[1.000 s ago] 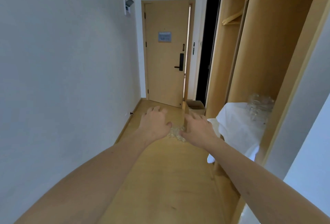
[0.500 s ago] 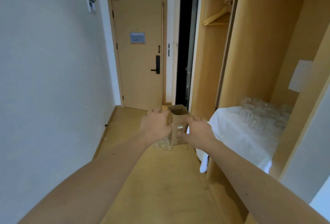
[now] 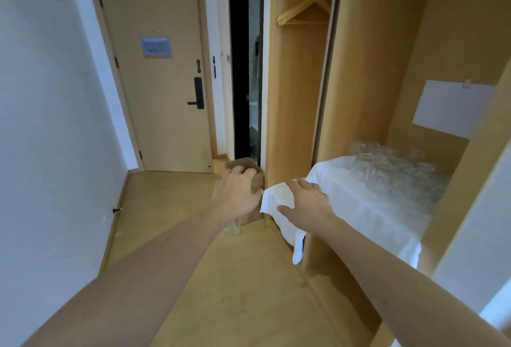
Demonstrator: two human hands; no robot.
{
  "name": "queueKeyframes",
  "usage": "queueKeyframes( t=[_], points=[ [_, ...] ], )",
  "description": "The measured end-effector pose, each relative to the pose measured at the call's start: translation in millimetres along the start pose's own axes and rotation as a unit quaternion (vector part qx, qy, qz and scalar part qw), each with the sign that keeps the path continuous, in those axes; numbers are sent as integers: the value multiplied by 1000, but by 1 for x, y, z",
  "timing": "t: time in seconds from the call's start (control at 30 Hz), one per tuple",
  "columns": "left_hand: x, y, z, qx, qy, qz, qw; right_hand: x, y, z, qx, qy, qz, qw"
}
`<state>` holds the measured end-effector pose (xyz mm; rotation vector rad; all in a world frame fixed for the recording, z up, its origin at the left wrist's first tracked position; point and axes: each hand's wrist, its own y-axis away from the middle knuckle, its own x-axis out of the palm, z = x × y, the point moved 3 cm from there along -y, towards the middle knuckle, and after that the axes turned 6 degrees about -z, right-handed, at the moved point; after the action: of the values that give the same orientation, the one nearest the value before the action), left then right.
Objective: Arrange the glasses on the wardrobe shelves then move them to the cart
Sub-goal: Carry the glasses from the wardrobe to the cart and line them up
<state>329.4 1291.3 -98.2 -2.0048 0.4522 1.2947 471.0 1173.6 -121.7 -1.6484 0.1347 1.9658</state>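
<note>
Glasses (image 3: 387, 166) mostly grouped on cloth-covered shelf (image 3: 373, 208), right of both hands. Few glasses on floor (image 3: 232, 229) below left hand (image 3: 237, 194). Left hand, right hand (image 3: 307, 205) relaxed, holding nothing. Cart move pending.

hotel room entry, lock door (image 3: 166, 83), wardrobe (image 3: 373, 70)

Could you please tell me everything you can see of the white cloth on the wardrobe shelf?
The white cloth looks like thin, slightly rumpled fabric spread over the wardrobe shelf. It covers the shelf top and hangs over the front edge, with one corner drooping lowest at the left. A cluster of clear glasses stands on its back part. The right hand, fingers spread, is over its near left corner; whether it touches cannot be told.
</note>
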Motion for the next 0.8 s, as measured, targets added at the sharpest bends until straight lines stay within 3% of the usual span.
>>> queueKeyframes(
  t=[0.8],
  points=[
    [152, -260, -96, 90, 13, 56, 994, 45, -217, -174, 87, -22, -36, 995]
  ],
)
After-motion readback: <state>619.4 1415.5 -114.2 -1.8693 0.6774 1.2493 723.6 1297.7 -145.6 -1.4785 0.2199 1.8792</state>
